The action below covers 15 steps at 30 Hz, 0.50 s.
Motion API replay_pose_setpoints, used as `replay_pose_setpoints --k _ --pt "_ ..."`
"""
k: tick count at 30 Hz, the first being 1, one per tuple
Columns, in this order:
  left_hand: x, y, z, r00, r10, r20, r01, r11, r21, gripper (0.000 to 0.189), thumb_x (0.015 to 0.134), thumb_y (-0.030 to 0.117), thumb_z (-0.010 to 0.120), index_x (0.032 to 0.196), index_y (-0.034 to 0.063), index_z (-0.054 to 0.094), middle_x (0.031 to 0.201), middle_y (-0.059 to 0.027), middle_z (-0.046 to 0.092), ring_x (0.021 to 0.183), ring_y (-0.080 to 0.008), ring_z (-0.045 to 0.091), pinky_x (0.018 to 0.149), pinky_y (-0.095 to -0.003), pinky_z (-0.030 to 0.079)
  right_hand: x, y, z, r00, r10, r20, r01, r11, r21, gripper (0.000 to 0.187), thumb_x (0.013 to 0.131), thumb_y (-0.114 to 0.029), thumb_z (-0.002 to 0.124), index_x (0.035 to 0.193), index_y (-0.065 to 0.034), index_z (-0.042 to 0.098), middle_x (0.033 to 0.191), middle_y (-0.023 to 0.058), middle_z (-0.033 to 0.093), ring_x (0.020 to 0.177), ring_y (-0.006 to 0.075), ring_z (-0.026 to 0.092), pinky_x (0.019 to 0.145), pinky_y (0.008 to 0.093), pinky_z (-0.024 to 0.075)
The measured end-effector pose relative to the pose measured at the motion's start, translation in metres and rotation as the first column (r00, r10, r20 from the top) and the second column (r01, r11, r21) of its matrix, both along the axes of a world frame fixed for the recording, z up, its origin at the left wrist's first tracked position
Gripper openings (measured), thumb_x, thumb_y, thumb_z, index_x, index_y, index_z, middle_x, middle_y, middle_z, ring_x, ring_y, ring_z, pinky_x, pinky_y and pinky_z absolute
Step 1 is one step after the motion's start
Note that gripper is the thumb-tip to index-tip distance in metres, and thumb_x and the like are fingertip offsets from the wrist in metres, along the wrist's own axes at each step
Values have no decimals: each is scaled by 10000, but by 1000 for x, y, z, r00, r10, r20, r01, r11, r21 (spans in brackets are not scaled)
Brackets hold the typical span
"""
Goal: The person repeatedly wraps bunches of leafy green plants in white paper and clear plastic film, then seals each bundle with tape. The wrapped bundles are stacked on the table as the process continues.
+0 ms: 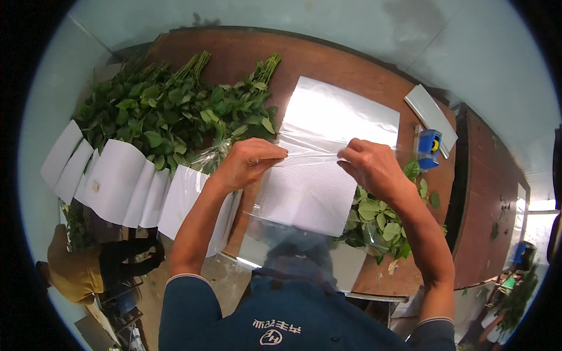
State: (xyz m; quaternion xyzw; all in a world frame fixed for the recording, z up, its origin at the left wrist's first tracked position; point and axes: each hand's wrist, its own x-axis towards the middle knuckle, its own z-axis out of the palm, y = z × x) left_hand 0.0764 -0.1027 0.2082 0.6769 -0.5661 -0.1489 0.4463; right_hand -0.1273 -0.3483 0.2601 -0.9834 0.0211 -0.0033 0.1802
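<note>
Clear plastic film (314, 157) is stretched between my two hands at the middle of the wooden table. My left hand (252, 161) pinches it between thumb and fingers, and my right hand (366, 162) grips it on the other side. Below the hands lies a white corrugated sheet (307, 188). A stack of shiny clear film (340, 109) lies beyond it. Leafy green stems (382, 215) rest under and beside my right forearm. To the left, a bunch of leafy stems (246, 103) lies with its cut ends pointing away, near white wrapping sheets (184, 197) partly covered by clear film.
More leafy bunches (149, 105) and white paper wraps (114, 180) fill the table's left side. A blue tape dispenser (429, 149) and a pale flat box (431, 116) are at the right. A person (83, 267) bends at lower left. Another brown table (487, 197) stands farther right.
</note>
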Motion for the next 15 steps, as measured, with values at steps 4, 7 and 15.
replay_pose_setpoints --k 4,7,15 --pt "-13 12 -7 998 9 55 -7 1000 -28 210 840 4 778 1043 57 779 1087 -105 782 1029 -289 737 959 -401 563 -25 23 -10 978 125 165 -110 989 -98 195 842 -109 790 1000 -50 691 1086 74 723 1036 271 649 888 436 512" --pt "-22 23 -9 976 0 218 4 1000 -17 201 838 -2 767 1030 58 773 1116 -95 779 1080 -275 728 1020 -440 535 -24 55 2 933 66 355 -46 997 -64 389 841 -142 805 1191 -54 662 1174 90 711 1074 284 630 915 428 488" --pt "-30 33 -28 978 44 204 -47 999 7 358 744 -117 717 1053 55 775 1174 -100 772 1184 -281 704 1104 -489 479 -42 53 -44 990 135 -47 -141 971 -190 285 819 -188 796 1053 -67 688 893 61 685 928 280 635 814 429 486"
